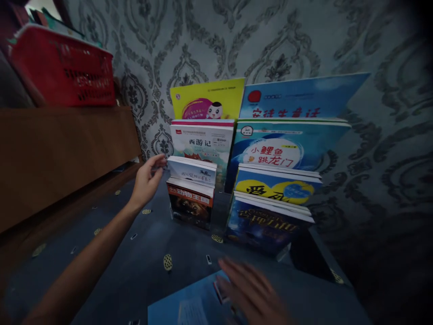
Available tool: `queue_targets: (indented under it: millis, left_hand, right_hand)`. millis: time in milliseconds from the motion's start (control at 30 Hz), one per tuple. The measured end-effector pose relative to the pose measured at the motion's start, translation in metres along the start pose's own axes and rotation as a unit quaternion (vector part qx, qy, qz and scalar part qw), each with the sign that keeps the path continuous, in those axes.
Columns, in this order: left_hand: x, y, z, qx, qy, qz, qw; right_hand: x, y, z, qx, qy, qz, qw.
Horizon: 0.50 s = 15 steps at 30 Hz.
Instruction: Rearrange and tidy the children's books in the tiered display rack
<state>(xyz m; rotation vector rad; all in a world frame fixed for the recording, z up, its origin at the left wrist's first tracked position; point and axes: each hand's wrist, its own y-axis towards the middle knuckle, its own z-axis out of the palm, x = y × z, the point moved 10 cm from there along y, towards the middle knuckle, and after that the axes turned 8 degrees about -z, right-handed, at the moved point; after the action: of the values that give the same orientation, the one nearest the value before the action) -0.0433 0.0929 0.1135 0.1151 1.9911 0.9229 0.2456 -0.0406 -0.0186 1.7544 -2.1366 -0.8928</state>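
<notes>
We see the flat light-blue paper book (196, 293) on the dark patterned cloth (118, 280), extending leftward from beneath our blurred right hand (250, 291) — the nearer one, fingers stretched, contact and grip unclear. Its upper edge slants up rightward; its long axis we cannot tell — our left hand (148, 179), half-curled, is at the small pale-grey paperbacks' (192, 174) left edge, its hold unclear too

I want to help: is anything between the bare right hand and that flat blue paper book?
Nothing visible: the right hand, blurred, overlaps the blue book in view; I can't tell whether they touch.
</notes>
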Motion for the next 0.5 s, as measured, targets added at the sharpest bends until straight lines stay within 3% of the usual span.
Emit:
queue_targets:
  millis: [133, 267, 500]
  left_hand:
    - [0.019, 0.001, 0.011, 0.048, -0.104, -0.050, 0.992]
    - [0.026, 0.002, 0.020, 0.085, -0.162, -0.062, 0.981]
    - [0.037, 0.004, 0.023, 0.105, -0.218, -0.054, 0.969]
  right_hand:
    - [-0.048, 0.080, -0.036, -0.012, -0.069, 0.030, 0.997]
    - [-0.084, 0.143, -0.038, -0.011, -0.108, 0.060, 0.992]
    - [-0.117, 0.182, -0.019, 0.014, -0.158, 0.091, 0.983]
